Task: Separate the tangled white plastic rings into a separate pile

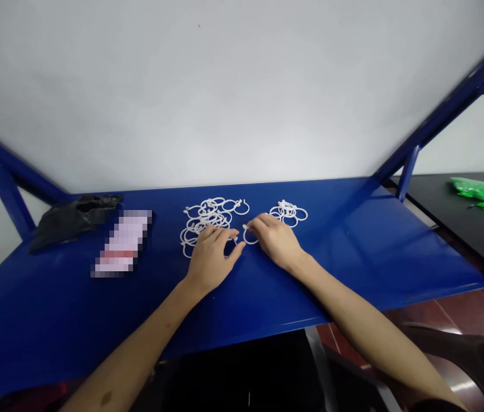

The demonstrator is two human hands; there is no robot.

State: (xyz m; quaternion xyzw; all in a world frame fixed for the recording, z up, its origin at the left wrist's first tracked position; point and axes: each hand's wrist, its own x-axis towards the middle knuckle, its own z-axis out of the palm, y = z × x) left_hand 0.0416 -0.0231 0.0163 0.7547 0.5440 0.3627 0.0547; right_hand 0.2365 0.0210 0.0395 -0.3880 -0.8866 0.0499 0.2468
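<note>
Head view: right hand [275, 239] pinches a white ring [250, 242], left hand [209, 258] sits half-open over the ring pile [208, 217], nothing clearly gripped. Go slow, they could snag.

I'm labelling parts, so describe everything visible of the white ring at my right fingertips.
The white ring is thin and plastic-looking, with a small knob at its visible end. Its curve shows between your left hand and right hand, whose fingertips appear to pinch it, hiding the rest. Whether it touches the blue tabletop is unclear.
</note>
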